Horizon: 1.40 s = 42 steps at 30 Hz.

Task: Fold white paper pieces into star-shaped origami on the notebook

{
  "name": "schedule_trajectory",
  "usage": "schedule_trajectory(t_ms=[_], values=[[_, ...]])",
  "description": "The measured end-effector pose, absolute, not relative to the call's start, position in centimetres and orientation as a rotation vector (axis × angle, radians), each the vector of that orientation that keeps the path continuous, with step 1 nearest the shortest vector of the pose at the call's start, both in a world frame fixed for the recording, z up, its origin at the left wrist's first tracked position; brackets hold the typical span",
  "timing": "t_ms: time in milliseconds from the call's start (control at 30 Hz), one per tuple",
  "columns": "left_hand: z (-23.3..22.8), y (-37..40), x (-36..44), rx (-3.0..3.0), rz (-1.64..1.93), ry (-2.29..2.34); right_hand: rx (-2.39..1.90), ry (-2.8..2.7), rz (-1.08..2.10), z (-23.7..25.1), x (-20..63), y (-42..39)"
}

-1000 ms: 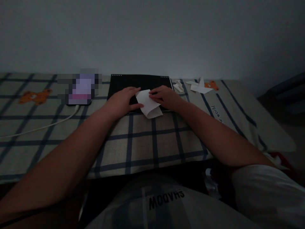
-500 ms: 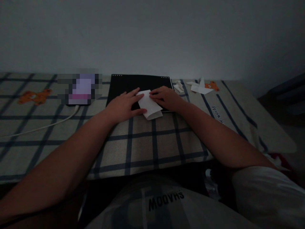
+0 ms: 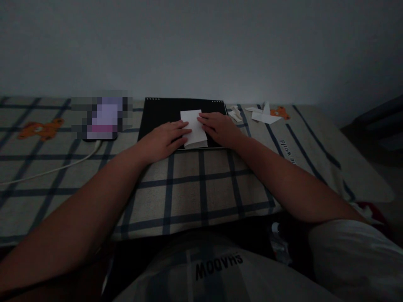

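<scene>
A person's left hand (image 3: 166, 137) and right hand (image 3: 219, 127) press flat, fingers spread, on a folded white paper (image 3: 193, 128) lying on a black board (image 3: 163, 113). Finished folded pieces (image 3: 263, 115) lie well apart; this sheet appears only part-folded.

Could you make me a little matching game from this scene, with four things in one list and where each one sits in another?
Things:
1. folded white paper
2. black board
3. white cable
4. paper scraps

Places:
A. trailing across the checked cloth at far left
B. between the left hand and right hand, under their fingers
C. on the cloth right of the board, near the wall
D. flat on the cloth, beneath the paper

Pairs: 1-B, 2-D, 3-A, 4-C
</scene>
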<state>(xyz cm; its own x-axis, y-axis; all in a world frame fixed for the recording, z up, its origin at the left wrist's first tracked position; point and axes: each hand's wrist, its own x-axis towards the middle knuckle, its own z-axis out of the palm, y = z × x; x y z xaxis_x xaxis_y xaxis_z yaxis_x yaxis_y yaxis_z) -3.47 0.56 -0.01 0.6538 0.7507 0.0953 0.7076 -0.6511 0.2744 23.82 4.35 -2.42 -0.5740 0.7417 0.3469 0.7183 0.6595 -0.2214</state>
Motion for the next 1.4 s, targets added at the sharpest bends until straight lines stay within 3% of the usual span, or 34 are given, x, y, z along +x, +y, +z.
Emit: schedule_trajectory(t_ms=[400,1400], values=[[0.3,0.2,-3.3,2.671,0.372,1.183,-0.851,-2.543,0.25,-2.3,25.5,5.2],[0.1,-0.1,-2.3,2.684,0.262,1.305,-0.85,-2.494,0.416,-2.1,25.7,5.9]])
